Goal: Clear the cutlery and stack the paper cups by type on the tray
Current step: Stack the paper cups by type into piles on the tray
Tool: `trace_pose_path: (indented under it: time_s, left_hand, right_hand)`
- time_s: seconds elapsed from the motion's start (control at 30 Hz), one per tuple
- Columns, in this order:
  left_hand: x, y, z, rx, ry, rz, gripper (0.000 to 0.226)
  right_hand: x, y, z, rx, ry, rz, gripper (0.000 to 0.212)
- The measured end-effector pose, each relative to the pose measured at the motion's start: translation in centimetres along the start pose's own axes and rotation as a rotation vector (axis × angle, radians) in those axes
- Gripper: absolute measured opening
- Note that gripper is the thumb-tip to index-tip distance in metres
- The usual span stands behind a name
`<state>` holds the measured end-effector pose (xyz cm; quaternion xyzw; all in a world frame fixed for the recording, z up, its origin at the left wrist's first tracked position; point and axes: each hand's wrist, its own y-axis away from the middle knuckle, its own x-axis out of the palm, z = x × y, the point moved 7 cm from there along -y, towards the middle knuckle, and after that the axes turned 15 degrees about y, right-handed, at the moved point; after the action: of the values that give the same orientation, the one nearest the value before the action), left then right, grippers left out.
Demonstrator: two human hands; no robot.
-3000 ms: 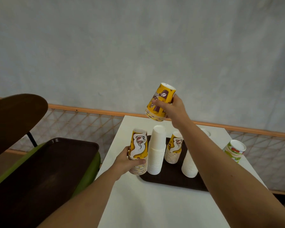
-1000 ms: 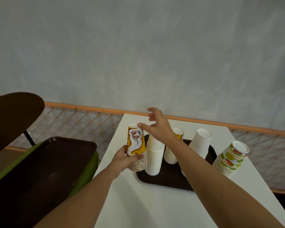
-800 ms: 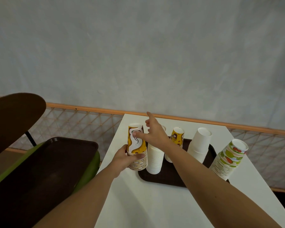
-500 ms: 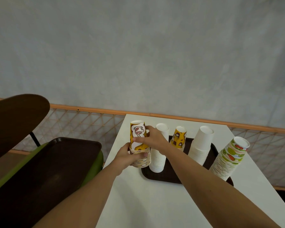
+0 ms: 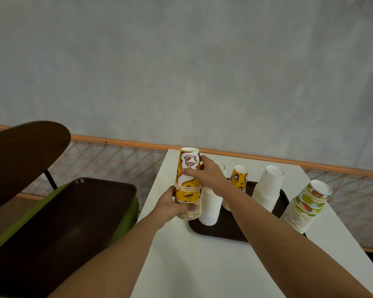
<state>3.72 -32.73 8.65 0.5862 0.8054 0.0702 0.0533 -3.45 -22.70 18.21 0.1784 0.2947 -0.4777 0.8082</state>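
A tray lay on the table, toward its far end. On the tray's left edge stood a printed cup stack, held upside down between both hands; just right of it a plain stack, then a smaller printed stack behind, another plain stack further right. A fruit-printed stack leaned at the tray's right end. Left of the table, a second tray rested on a chair.

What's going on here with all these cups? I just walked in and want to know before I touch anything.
A person is sorting paper cups into stacks. The left hand grips the base of a yellow patterned stack at the brown tray's near-left corner, while the right hand holds its upper cups. Two white stacks and a smaller yellow stack stand on the tray; a green-patterned stack leans at its right edge.
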Motion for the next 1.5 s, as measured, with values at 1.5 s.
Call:
trace_pose_path:
  time_s: [1.5]
  left_hand:
    - [0.8,-2.6,1.2,-0.034,0.087,-0.149,0.061]
  right_hand:
    - [-9.8,-6.9,-15.3,0.392,0.041,-0.336,0.077]
